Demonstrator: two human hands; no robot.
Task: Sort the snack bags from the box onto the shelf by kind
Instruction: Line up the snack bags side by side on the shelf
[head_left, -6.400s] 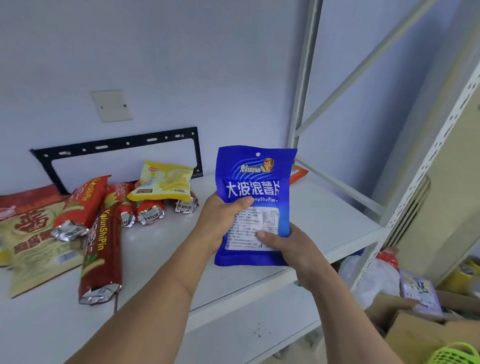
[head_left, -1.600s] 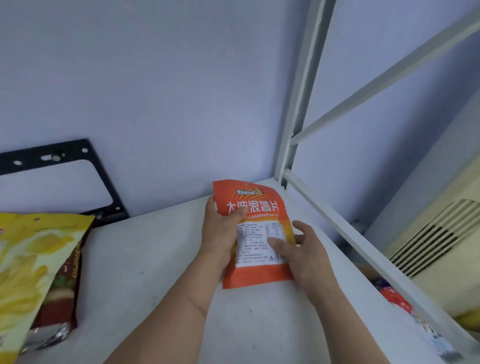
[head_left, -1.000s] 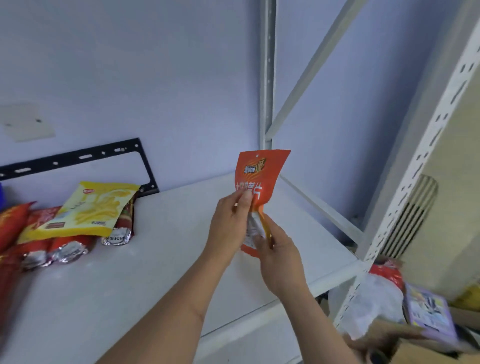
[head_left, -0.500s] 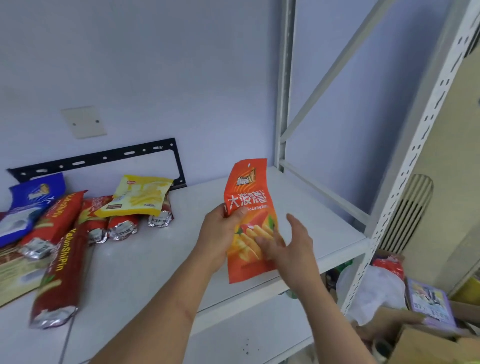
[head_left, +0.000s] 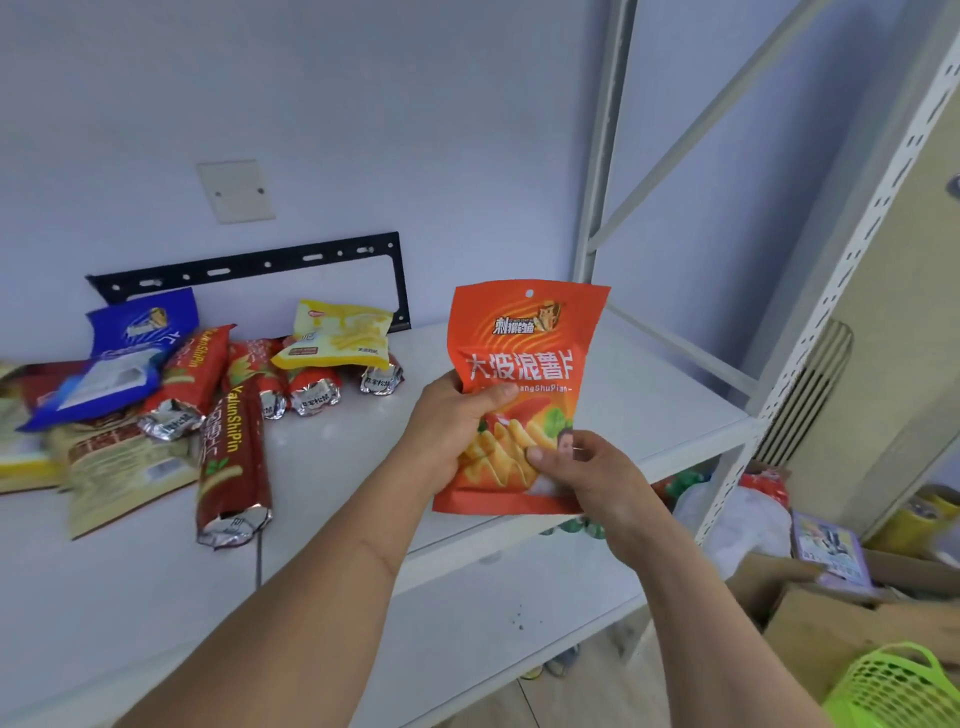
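- Here, in the head view (the only one), both hands hold one orange bag (head_left: 524, 395) upright, front toward the camera, above the shelf (head_left: 649, 415) edge.
- The left hand (head_left: 449, 431) grips the bag's left side, thumb across the front and fingers curled behind it.
- The right hand (head_left: 587, 478) pinches the lower right corner, thumb on the front; its other fingers are partly hidden behind the bag.
- Left of the left hand, bags already lie on the shelf: a yellow bag (head_left: 337, 332) on top of short red packs (head_left: 306, 384), a long red pack (head_left: 231, 441) nearer the camera, and a blue bag (head_left: 119, 358) farther left atop a tan bag (head_left: 119, 467).
- The shelf behind and right of the hands shows white board with no bags on it.
- Below and right of the right hand, the box (head_left: 831, 613) is in view with a purple packet (head_left: 831, 545) on it; its inside is mostly out of view.
- I judge the sorting partly done: several kinds are down on the left, the orange bag is not yet placed, and at least the purple packet seems left.
- No other orange bag shows on the shelf, so it likely needs its own spot.
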